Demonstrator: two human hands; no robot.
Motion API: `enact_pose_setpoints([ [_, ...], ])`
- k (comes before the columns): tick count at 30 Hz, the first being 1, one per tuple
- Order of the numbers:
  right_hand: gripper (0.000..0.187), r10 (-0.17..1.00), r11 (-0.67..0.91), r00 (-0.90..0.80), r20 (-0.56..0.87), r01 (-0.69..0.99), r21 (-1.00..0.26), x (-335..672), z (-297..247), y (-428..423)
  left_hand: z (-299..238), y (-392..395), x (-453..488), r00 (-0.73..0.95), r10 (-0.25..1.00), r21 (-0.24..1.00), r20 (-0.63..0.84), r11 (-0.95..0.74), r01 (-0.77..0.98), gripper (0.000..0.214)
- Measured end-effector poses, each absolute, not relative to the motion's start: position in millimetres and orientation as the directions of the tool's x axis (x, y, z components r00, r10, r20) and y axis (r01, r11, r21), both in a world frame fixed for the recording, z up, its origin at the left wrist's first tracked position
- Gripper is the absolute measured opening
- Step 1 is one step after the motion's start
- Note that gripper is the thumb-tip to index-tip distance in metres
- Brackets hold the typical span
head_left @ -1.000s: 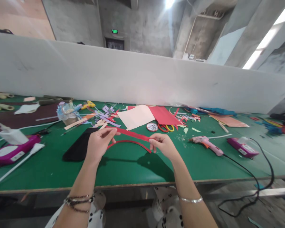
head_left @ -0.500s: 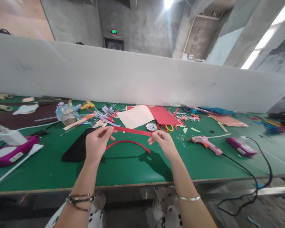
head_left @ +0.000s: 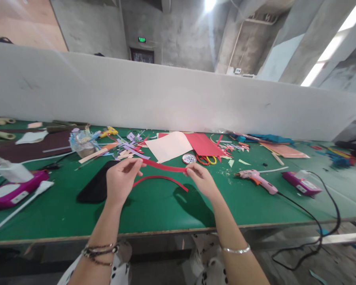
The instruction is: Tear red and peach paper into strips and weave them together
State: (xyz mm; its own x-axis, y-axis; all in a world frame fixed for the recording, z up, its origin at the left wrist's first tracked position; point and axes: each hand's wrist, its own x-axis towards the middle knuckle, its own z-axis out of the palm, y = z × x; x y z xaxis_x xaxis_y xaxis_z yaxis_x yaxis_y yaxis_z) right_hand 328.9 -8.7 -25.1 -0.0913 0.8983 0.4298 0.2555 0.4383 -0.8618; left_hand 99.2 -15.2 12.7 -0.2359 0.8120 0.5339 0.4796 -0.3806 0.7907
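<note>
A red strip (head_left: 165, 166) is stretched between my hands above the green table, sagging slightly in the middle. My left hand (head_left: 122, 178) pinches its left end, and my right hand (head_left: 201, 178) pinches the right end. Below it a second, narrower red strip (head_left: 160, 177) lies curved like an arch; its left end is partly hidden by my left hand. Just beyond the held strip are a small round tin (head_left: 189, 158) with a speckled top and scissors (head_left: 207, 160) with red and yellow handles. A black phone-like slab (head_left: 96, 184) lies left of my left hand.
Pale and red sheets (head_left: 172, 146) lie at the back middle among paper scraps (head_left: 132, 148). A pink glue gun (head_left: 258, 180) with a black cord rests at right, beside a purple power strip (head_left: 302, 184). At left sit another purple power strip (head_left: 20, 192) and a wrapped bundle (head_left: 84, 142).
My right hand has moved slightly left, toward my left hand. The held strip has gone from nearly taut to a shallow downward bow.
</note>
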Motion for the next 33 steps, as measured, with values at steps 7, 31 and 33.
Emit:
enact_pose_setpoints([
  [7,0.029,0.794,0.603,-0.217,0.568,0.404,-0.688,304,-14,-24,19,-24,112,0.081,0.867,0.716,0.491,-0.455,0.53,0.022],
  [31,0.028,0.903,0.377,-0.309,0.298,0.238,-0.895,296,-13,-28,23,-26,117,0.136,0.928,0.836,0.347,-0.372,0.404,0.029],
  [33,0.027,0.905,0.369,-0.308,0.293,0.228,-0.901,296,-13,-28,22,-26,118,0.117,0.928,0.833,0.355,-0.37,0.41,0.027],
])
